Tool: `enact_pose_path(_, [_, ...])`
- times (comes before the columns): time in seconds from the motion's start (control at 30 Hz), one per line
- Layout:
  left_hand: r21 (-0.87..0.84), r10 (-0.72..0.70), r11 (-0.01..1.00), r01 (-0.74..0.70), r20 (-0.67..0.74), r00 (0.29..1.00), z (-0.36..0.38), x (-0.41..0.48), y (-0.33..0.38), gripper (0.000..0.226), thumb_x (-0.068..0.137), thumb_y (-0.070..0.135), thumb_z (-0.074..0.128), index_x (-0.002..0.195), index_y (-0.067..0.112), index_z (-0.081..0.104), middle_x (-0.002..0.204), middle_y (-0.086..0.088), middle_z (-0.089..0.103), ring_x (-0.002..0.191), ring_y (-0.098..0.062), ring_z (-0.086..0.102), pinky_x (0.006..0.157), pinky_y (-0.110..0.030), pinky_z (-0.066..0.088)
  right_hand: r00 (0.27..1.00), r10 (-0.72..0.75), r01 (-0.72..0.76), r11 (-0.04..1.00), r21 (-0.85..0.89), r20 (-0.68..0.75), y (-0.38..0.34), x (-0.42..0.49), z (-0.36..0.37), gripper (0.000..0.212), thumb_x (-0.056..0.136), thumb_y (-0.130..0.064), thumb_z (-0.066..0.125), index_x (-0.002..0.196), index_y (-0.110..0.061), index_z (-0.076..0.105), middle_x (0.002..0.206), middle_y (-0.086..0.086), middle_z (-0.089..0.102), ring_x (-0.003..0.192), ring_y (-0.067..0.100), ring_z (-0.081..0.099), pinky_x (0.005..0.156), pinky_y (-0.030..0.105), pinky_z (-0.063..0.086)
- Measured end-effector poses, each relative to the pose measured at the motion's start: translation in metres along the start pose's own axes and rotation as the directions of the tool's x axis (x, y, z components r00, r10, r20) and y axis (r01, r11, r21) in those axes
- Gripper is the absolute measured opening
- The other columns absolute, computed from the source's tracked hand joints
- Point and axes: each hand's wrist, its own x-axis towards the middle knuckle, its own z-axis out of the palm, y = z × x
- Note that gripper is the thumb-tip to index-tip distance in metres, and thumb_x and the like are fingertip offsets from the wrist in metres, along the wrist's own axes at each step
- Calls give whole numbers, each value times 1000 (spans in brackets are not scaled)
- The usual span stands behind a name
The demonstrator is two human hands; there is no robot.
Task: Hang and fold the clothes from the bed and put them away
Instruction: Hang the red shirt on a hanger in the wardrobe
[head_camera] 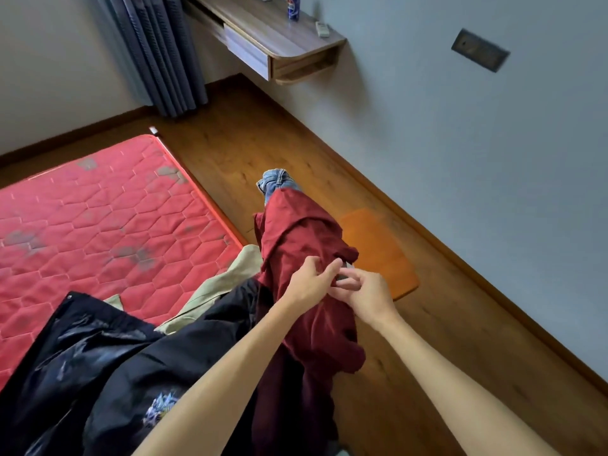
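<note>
Step in hand, by judgement: sorting one piece out for hanging or folding. The dark red garment [296,232] is held up off the floor just beside the corner of the mattress [98,209], bunched in loose folds, with a pair of jeans [278,182] showing at its far end. What supports the bundle from beneath is hidden.

Both forearms reach forward and meet at the garment's middle. The left hand [312,281] has its fingers curled, pinching a fold of the red cloth. The right hand [368,294] sits just beside it, fingertips drawn together at the cloth's edge, where a small grey item shows; what that item is cannot be told.

A black jacket [98,357] and a beige garment [230,281] lie on the mattress, not yet dealt with, so the task looks to be at an early stage.

The next move likely calls for finding a collar or hem, parting the hands to spread the cloth, and separating it from the jeans.
</note>
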Motion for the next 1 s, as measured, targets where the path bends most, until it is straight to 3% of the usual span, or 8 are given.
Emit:
enact_pose_path(0.13, [-67, -78, 994, 82, 58, 995, -3, 4, 8, 29, 87, 35, 67, 82, 7, 63, 71, -4, 54, 62, -17, 54, 61, -32, 49, 965, 47, -130, 941, 313, 258, -9, -17, -13, 43, 82, -6, 78, 122, -14, 67, 92, -9, 77, 87, -3, 71, 73, 7, 51])
enact_pose_path(0.23, [-193, -22, 981, 39, 88, 996, -12, -1, 12, 27, 96, 19, 60, 70, 13, 55, 67, -5, 48, 57, -15, 48, 61, -32, 47, 943, -27, -92, 936, 339, 330, -8, -26, -32, 34, 87, -6, 73, 120, -14, 69, 99, -1, 78, 99, 12, 72, 84, 21, 55])
enact_pose_path(0.37, [-367, 28, 930, -11, 41, 999, -36, -23, 35, 21, 100, 28, 55, 89, 12, 65, 83, -12, 58, 72, -21, 55, 65, -32, 44, 976, -54, 38, 996, 77, 210, -10, -17, -49, 38, 90, -1, 67, 124, -14, 60, 119, 4, 71, 106, 19, 68, 83, 22, 56])
enact_pose_path(0.47, [-450, -16, 892, 40, 57, 998, -58, -44, 52, 34, 93, 41, 64, 100, 9, 75, 92, -13, 73, 81, -25, 71, 78, -36, 59, 990, -126, 132, 985, -114, 59, -23, -10, -49, 90, 82, -22, 80, 153, -23, 24, 137, -11, 38, 112, 10, 54, 92, 29, 48])
enact_pose_path(0.57, [-350, 23, 936, 42, 180, 983, -77, -80, 70, 38, 93, 47, 61, 91, 14, 80, 99, -13, 76, 88, -26, 74, 84, -41, 60, 915, -401, 401, 893, -206, 44, -43, -4, -45, 73, 84, -22, 77, 148, -22, 42, 147, -7, 36, 132, 12, 40, 107, 28, 33])
enact_pose_path(0.67, [-164, 112, 983, -81, 191, 975, -101, -123, 84, 44, 88, 56, 62, 99, 16, 78, 103, -9, 77, 96, -23, 74, 85, -35, 60, 810, -574, 584, 769, -259, 122, -78, -8, -47, 32, 90, 1, 56, 108, -19, 73, 117, -2, 69, 103, 3, 61, 87, 22, 45])
enact_pose_path(0.8, [299, 287, 911, -284, 33, 957, -145, -158, 82, 25, 69, 36, 89, 84, 24, 72, 77, 13, 74, 72, -4, 70, 69, -21, 57, 776, -629, 622, 755, -206, 38, -124, -11, -75, 30, 89, -2, 52, 95, -25, 70, 84, -15, 70, 81, -1, 63, 67, 20, 49])
enact_pose_path(1.0, [411, 465, 847, -339, -261, 846, -203, -169, 60, 25, 72, 23, 87, 69, 35, 66, 62, 21, 56, 61, -2, 51, 65, -22, 42, 649, -758, 756, 652, -54, -70, -189, -42, -108, 17, 97, -26, 62, 82, -25, 69, 68, -12, 66, 65, -5, 57, 61, 11, 40])
